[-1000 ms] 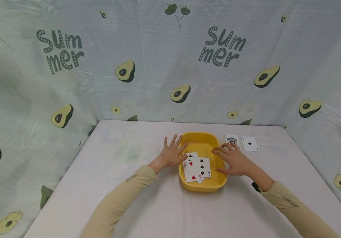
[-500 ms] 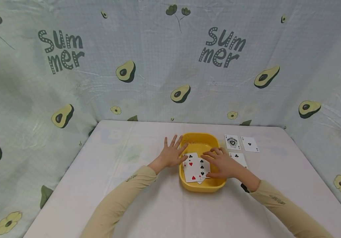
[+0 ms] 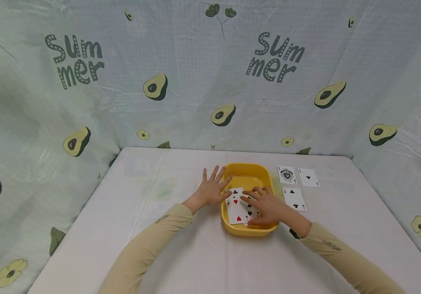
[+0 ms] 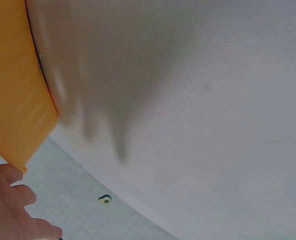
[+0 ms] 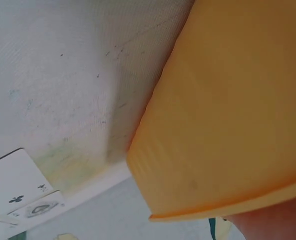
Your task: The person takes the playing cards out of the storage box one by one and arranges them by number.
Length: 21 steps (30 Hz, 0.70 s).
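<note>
A yellow plastic tub [image 3: 248,233] stands on the table with several playing cards in it. On top lies a two of hearts [image 3: 237,213], overlapping a club card [image 3: 236,190] and a spade card [image 3: 255,213]. My left hand [image 3: 210,191], fingers spread, is at the tub's left rim. Over the right side, my right hand [image 3: 269,207] reaches in with fingertips above the spade card, partly hiding it; whether they touch it is unclear. In the left wrist view, fingers [image 4: 25,195] show beside the tub wall [image 4: 13,75]. Little of the right hand shows in its wrist view.
Right of the tub, on the white tabletop [image 3: 181,261], lie a two of clubs [image 3: 294,199], an ace of clubs [image 3: 308,178] and a card with a large ornate emblem [image 3: 287,175]. A cloth backdrop with avocado prints [image 3: 223,115] rises behind the table.
My right hand has moved left from the tub's right rim to over the cards inside. The two of clubs on the table has come into view. My left hand has stayed put.
</note>
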{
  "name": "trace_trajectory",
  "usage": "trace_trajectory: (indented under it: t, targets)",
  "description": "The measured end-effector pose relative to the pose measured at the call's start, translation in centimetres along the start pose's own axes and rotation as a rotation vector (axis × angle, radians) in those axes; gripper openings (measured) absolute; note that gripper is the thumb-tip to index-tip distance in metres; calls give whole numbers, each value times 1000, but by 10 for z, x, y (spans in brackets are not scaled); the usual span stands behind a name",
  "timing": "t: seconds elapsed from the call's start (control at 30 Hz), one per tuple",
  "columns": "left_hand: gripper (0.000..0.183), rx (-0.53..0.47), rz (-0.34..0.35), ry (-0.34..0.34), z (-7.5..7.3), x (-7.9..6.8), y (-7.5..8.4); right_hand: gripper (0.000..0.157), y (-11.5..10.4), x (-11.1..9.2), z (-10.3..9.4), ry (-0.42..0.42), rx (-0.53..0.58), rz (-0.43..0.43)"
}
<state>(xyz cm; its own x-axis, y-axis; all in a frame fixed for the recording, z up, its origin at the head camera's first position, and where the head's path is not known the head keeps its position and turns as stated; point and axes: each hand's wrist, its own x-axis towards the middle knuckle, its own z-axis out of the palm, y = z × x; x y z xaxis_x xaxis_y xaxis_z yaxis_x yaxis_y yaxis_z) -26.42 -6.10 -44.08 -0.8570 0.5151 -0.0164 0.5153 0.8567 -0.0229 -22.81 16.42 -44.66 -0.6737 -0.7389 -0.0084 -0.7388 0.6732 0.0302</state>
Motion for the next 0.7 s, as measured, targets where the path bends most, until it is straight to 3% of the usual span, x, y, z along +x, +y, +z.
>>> trace_trajectory:
  t: [0.33,0.7]
  targets:
    - [57,-23,19,17,0,-1,-1,80,-7,6,0,-77,60,44]
    - [57,-3,10,18,1,-1,-1,68,-8,9,1,-96,63,62]
